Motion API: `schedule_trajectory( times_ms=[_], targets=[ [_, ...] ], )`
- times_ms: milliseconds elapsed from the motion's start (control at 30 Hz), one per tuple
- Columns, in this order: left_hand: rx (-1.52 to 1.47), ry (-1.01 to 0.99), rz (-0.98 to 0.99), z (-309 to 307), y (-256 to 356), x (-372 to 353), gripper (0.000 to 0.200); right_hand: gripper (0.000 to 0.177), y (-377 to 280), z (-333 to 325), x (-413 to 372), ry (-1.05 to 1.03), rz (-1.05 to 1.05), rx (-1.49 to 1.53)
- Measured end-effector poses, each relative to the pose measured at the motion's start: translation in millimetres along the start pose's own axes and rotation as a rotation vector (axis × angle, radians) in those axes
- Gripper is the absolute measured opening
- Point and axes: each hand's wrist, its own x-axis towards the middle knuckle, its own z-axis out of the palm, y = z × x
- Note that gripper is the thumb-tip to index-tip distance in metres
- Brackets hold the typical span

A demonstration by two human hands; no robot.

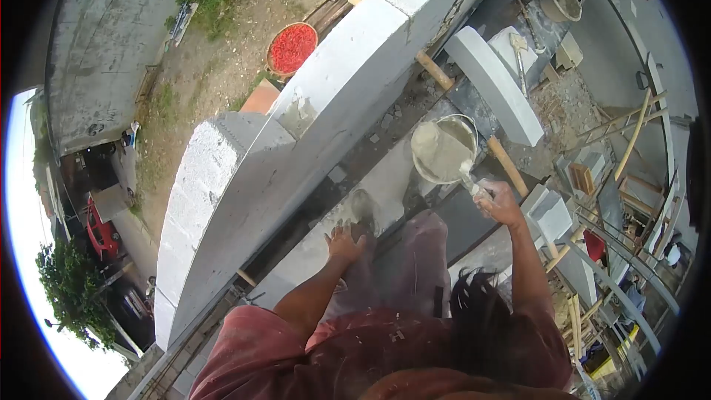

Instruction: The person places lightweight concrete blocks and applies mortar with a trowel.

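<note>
My right hand [501, 203] is closed around the handle of a mortar-caked trowel [468, 175]. The trowel's working end reaches into a bucket [475, 132] of grey wet mortar [453, 154], where mortar hides its shape. With fingers spread, my left hand [346, 243] rests by my knee, holding nothing. Left of it runs a wall of pale lightweight blocks [341, 67], with a grey mortar patch [298, 116] on its face near a step in its top.
Beyond the bucket, a loose white block [495, 85] lies on the planks, beside a long-handled tool [520, 59] and another bucket [560, 1]. Wooden poles [507, 165] cross the platform. Over the wall, a basket of red items [293, 47] sits far below on the ground. Scaffold bars crowd the right.
</note>
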Motion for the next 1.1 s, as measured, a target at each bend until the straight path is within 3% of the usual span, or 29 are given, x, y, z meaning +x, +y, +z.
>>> schedule_trajectory(
  times_ms=[67,133,233,300,333,400,467,533,700,867,933,1000,1100],
  targets=[
    [-0.166,0.081,-0.043,-1,-16,-19,0.087,0.024,-63,2,19,-0.034,-0.08,-0.12],
    [-0.22,0.165,-0.052,7,-34,-37,0.083,0.031,-115,1,48,0.005,-0.364,-0.433],
    [-0.422,0.305,-0.083,11,-66,-67,0.082,0.038,-185,12,83,0.089,-0.45,-0.628],
    [-0.57,0.371,-0.165,30,-92,-83,0.079,0.041,-199,16,114,0.356,-0.789,-0.87],
    [-0.599,0.391,-0.232,33,-98,-97,0.078,0.041,-213,18,121,0.359,-0.8,-0.876],
    [-0.647,0.446,-0.333,51,-114,-119,0.075,0.052,-234,21,131,0.395,-0.553,-1.027],
    [-0.694,0.473,-0.437,69,-125,-141,0.074,0.053,-232,16,143,0.45,-0.596,-1.122],
    [-0.713,0.455,-0.514,85,-133,-169,0.074,0.05,-229,18,149,0.451,-0.463,-1.185],
    [-0.803,0.384,-0.671,120,-122,-200,0.076,0.046,-189,23,160,0.464,-0.625,-1.197],
    [-0.894,0.346,-0.646,98,-81,-195,0.074,0.039,-189,-25,189,0.494,-0.656,-1.415],
    [-0.925,0.328,-0.637,83,-67,-188,0.073,0.04,-184,-57,211,0.556,-0.676,-1.394],
    [-0.932,0.444,-0.54,75,-56,-174,0.071,0.041,-180,-86,235,0.622,-0.697,-1.381],
    [-0.884,0.419,-0.519,68,-55,-157,0.07,0.045,-171,-113,264,0.727,-0.561,-1.27]
  ],
)
